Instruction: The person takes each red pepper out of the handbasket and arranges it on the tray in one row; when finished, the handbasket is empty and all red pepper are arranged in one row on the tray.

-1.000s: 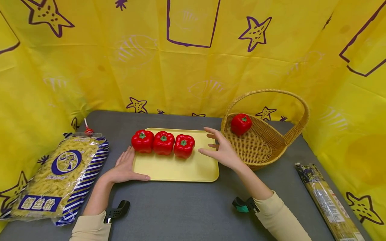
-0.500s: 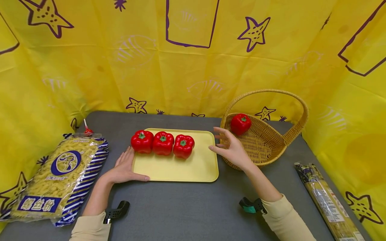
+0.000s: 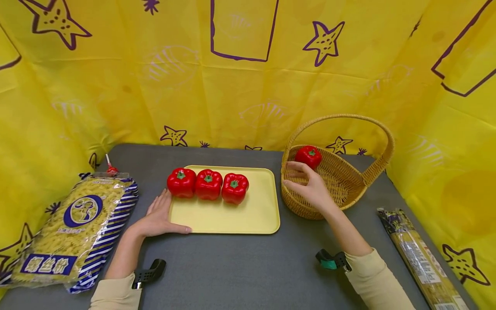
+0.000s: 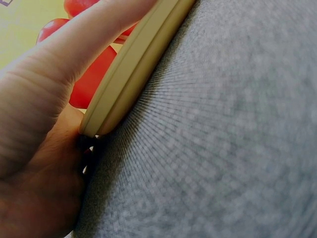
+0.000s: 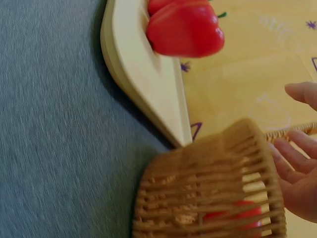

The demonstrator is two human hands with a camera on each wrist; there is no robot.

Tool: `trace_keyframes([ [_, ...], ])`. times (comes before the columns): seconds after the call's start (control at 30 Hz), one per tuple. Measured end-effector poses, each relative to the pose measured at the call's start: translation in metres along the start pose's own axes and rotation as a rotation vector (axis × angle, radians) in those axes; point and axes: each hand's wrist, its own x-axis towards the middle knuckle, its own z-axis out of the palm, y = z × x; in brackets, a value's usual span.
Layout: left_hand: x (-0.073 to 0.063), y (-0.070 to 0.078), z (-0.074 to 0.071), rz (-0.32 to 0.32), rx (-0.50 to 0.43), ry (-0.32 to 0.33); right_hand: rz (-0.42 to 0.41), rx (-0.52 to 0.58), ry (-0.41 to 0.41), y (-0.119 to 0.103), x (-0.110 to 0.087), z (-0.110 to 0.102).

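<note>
Three red bell peppers with green stems, the left pepper [image 3: 181, 182], the middle pepper [image 3: 209, 184] and the right pepper [image 3: 234, 188], sit in a row on a pale yellow tray [image 3: 232, 220]. Against the tray's front left corner rests my left hand [image 3: 156, 218], fingers straight along the side and thumb stretched along the front rim [image 4: 131, 69]. My right hand [image 3: 311, 189] hovers at the left side of a wicker basket [image 3: 342, 202], fingers and thumb spread apart with nothing between them. Inside the basket lies another red bell pepper [image 3: 308, 156], partly hidden by that hand.
A bag of spiral pasta [image 3: 77, 228] lies on the left, with a red lollipop [image 3: 111, 168] behind it. On the right is a long pack of noodles [image 3: 424, 262]. The basket's tall handle [image 3: 345, 117] arches upward. A yellow patterned cloth [image 3: 232, 94] surrounds the grey table [image 3: 240, 271].
My right hand has moved right, from above the tray's right end to the basket's left side. The left hand, tray and peppers have stayed in place.
</note>
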Motion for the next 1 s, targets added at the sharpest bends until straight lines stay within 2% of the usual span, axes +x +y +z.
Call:
trace_keyframes([
  [0.1,0.0,0.0,0.0,-0.001,-0.003,-0.001,0.007,-0.053,0.01,0.003,0.002,-0.009],
  [0.47,0.0,-0.001,0.002,0.001,0.003,0.0,0.131,-0.258,-0.004,0.0,0.015,-0.045],
  [0.6,0.0,-0.001,0.002,0.003,0.004,0.002,0.139,-0.338,-0.012,-0.003,0.023,-0.058],
  [0.73,0.0,-0.001,0.002,0.005,0.002,0.002,0.14,-0.393,-0.021,-0.006,0.029,-0.066],
  [1.0,0.001,-0.001,0.001,0.002,0.006,0.0,0.179,-0.432,-0.056,-0.006,0.041,-0.074],
])
